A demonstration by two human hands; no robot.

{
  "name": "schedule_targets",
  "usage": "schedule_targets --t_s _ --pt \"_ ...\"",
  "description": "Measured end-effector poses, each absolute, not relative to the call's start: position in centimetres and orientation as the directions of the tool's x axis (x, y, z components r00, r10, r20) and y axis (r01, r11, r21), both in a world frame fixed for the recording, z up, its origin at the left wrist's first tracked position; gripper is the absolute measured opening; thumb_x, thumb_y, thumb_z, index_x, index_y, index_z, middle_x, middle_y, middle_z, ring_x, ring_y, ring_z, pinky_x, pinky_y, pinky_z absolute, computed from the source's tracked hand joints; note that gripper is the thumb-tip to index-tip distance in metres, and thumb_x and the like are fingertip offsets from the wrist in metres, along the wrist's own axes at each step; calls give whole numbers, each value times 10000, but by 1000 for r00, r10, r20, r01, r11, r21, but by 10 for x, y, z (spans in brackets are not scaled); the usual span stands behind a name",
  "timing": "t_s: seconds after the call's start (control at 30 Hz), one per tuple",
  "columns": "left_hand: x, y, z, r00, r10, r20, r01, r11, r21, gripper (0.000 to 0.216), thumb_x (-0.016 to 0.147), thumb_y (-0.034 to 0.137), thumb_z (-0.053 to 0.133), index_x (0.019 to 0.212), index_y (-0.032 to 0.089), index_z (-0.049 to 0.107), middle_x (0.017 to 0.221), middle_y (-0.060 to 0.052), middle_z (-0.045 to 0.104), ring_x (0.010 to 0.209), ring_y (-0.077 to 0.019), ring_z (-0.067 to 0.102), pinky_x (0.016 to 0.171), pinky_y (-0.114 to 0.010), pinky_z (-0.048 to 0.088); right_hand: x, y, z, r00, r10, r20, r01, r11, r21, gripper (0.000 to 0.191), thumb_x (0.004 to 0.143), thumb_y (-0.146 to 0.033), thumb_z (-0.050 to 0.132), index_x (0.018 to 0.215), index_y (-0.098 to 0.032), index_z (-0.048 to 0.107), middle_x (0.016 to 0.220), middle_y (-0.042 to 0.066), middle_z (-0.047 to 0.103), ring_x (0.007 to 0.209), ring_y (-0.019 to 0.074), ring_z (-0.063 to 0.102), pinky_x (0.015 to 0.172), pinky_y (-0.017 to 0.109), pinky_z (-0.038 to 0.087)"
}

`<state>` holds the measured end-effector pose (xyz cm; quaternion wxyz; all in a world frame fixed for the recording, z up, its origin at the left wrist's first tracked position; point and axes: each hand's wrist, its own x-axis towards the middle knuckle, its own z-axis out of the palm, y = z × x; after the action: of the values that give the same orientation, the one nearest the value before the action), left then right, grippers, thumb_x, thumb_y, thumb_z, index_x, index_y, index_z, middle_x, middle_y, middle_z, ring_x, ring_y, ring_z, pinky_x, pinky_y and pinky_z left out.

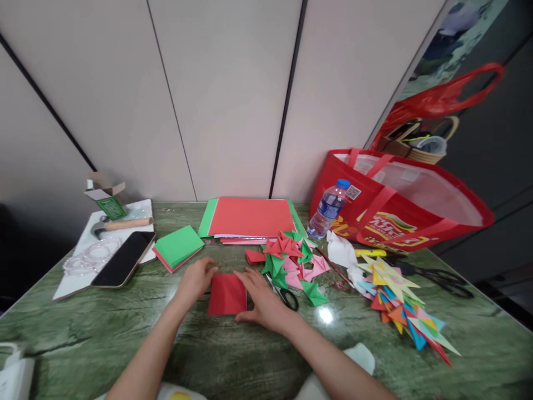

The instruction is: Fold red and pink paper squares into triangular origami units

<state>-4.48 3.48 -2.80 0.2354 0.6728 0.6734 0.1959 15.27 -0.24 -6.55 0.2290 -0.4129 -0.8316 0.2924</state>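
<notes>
A red folded paper square (227,294) lies flat on the green marble table (125,339) in front of me. My left hand (196,280) rests at its left edge, fingers curled down onto the paper. My right hand (263,303) lies along its right edge, fingers stretched out and pressing flat, thumb under the lower corner. Just right of my right hand sit black-handled scissors (285,294) and a heap of folded red, green and pink paper pieces (293,261).
Green paper squares (178,247) and a phone (124,258) lie to the left, large red and green sheets (250,218) at the back. A water bottle (328,208), red tote bag (400,205), multicoloured folded stars (400,303) and second scissors (441,276) fill the right side.
</notes>
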Motion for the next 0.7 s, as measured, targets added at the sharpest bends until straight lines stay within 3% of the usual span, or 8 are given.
schedule_targets --t_s 0.23,0.43,0.6,0.7 --pt "-43 34 -24 -15 1000 -6 710 15 704 210 623 289 586 778 153 620 643 -35 638 561 -187 589 518 -255 412 156 -3 -61 -542 827 149 513 466 -721 815 542 -288 747 1261 -202 373 1247 97 440 1242 261 269 1036 422 197" --pt "-34 30 -18 1 991 -130 374 120 919 339 548 332 649 808 134 559 552 42 529 431 -127 509 416 -238 416 158 -1 -57 -550 820 158 483 466 -741 663 601 -267 706 1207 -210 445 1219 86 470 1235 249 279 1022 429 209" --pt "-29 29 -23 2 982 -190 272 182 945 471 509 298 691 926 144 535 623 49 542 458 -117 535 426 -224 418 159 0 -60 -561 812 160 471 472 -746 761 518 -316 753 1209 -223 446 1226 88 460 1239 271 267 1022 451 190" --pt "-29 28 -20 24 974 -224 214 213 953 409 495 288 713 847 129 579 665 22 574 510 -116 553 472 -219 429 158 -2 -61 -546 813 203 426 478 -768 699 572 -273 716 1214 -233 441 1225 82 465 1243 252 275 1020 442 208"
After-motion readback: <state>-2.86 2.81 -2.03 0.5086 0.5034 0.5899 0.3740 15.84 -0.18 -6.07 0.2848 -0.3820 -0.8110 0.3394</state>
